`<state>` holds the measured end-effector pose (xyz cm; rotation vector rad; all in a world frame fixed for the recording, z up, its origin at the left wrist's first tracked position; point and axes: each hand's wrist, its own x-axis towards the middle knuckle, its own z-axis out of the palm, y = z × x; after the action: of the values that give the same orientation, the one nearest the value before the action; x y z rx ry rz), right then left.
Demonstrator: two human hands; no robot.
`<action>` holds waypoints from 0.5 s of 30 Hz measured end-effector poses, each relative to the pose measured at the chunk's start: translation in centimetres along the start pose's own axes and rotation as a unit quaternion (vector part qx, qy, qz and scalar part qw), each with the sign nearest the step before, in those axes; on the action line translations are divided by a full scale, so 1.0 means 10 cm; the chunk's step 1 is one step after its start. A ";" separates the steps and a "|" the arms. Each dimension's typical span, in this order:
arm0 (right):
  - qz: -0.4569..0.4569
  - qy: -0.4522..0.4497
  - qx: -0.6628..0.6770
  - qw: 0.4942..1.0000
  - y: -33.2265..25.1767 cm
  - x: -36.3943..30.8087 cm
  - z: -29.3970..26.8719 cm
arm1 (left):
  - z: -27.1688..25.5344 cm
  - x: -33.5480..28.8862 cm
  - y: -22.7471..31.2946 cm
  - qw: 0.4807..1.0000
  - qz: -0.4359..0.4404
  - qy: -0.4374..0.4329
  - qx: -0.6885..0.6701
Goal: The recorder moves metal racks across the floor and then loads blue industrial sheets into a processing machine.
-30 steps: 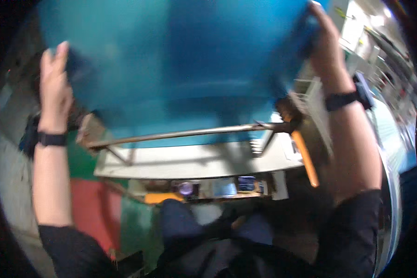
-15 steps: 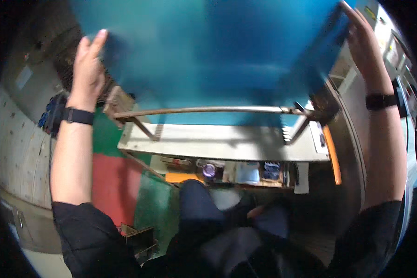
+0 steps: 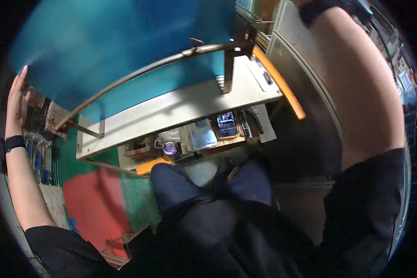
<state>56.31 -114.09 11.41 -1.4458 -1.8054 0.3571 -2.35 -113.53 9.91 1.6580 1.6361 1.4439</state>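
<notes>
A large blue sheet or panel (image 3: 125, 32) fills the upper left, leaning over a metal rod (image 3: 143, 69) on a rack. My left hand (image 3: 19, 99) is at the sheet's left edge, fingers stretched upward and thumb apart. The fingertips reach the edge; whether they press on it is blurred. My right forearm (image 3: 356, 78) stretches up to the top right, with a dark band (image 3: 317, 11) at the wrist. The right hand itself lies beyond the top edge of the picture, so what it touches is hidden.
Under the rack is a white bench (image 3: 180, 106) with an orange bar (image 3: 280, 83) at its right end. Its lower shelf holds a purple-lidded bottle (image 3: 170, 148), a light blue packet (image 3: 203, 134) and a dark pouch (image 3: 227, 125). A grey cabinet (image 3: 294, 69) stands right.
The view has turned, so bench and rod now slant up to the right. The sheet appears farther left. My right hand, earlier at the sheet's right edge, has gone out of the picture.
</notes>
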 end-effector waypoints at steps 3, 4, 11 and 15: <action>-0.005 -0.009 0.087 0.996 0.06 0.00 0.16 | -0.04 0.02 -0.09 0.999 0.011 0.040 0.010; -0.009 0.013 0.064 0.998 0.04 0.00 0.28 | -0.14 0.04 -0.24 0.994 0.018 0.109 0.025; -0.008 0.173 -0.018 0.985 0.02 -0.18 0.25 | 0.17 0.03 0.01 0.993 0.004 0.028 -0.113; 0.006 0.179 0.057 0.982 -0.04 -0.16 0.47 | 0.08 0.07 -0.02 0.985 -0.003 0.102 -0.142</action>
<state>52.77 -114.57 7.98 -1.3440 -1.4648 0.1883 -1.90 -112.54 9.67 1.3834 1.4504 1.7989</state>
